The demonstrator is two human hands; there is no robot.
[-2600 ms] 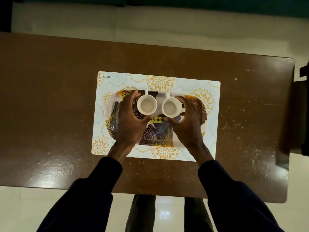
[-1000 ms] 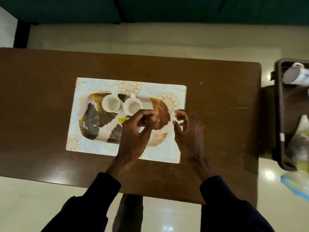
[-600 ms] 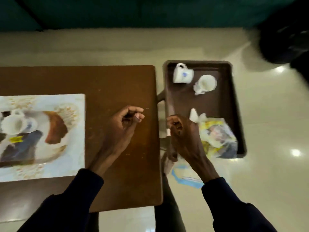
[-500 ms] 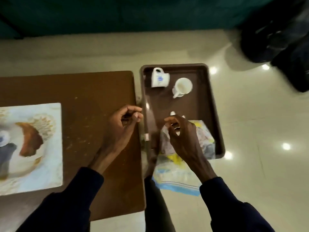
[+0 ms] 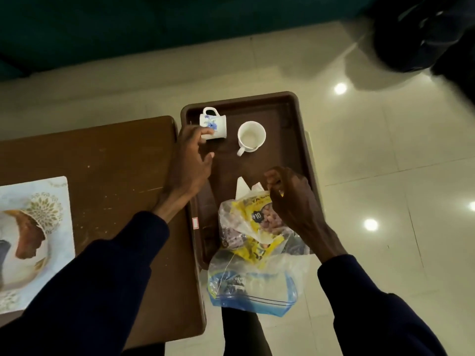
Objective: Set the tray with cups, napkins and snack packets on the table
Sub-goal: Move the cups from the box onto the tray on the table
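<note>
A brown bin [image 5: 303, 140] stands right of the table [image 5: 115, 155]. In it a white cup with a blue flower [image 5: 214, 122] lies on its side, and a plain white cup [image 5: 251, 136] stands upright. My left hand [image 5: 191, 163] reaches over the bin's left wall, fingers spread, fingertips against the flowered cup. My right hand [image 5: 290, 199] is curled on the top of a clear bag of yellow snack packets [image 5: 252, 227]. A white napkin [image 5: 241, 187] pokes up beside it. The patterned serving tray [image 5: 28, 242] lies on a placemat [image 5: 60, 191] at the far left, partly cut off.
A blue-edged zip bag [image 5: 252, 291] hangs over the bin's near end above the glossy tiled floor [image 5: 385, 176]. A dark bulky shape [image 5: 424, 34] sits at the upper right. A teal surface [image 5: 128, 29] runs along the top.
The view has swung right from the serving tray to the bin. My left hand has moved from the table's edge to the flowered cup. My right hand has come down onto the snack bag.
</note>
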